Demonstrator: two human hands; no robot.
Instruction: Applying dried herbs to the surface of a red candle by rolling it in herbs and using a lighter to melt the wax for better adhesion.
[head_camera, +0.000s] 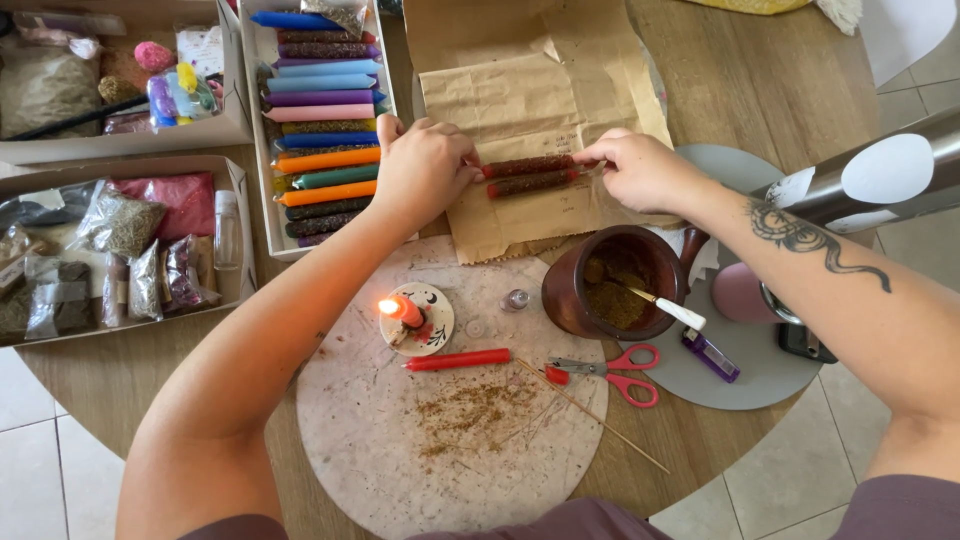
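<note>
My left hand (425, 168) and right hand (640, 170) pinching opposite ends of two herb-coated candles (530, 175), brown paper (530, 100) beneath, clay cup (615, 285) near right wrist.

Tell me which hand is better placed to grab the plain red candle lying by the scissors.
Probably left. The left hand sits almost straight above the red candle, with bare board between. The right hand would have to come past the brown mug. Both hands pinch the ends of the herb-coated candles on the brown paper.
</note>
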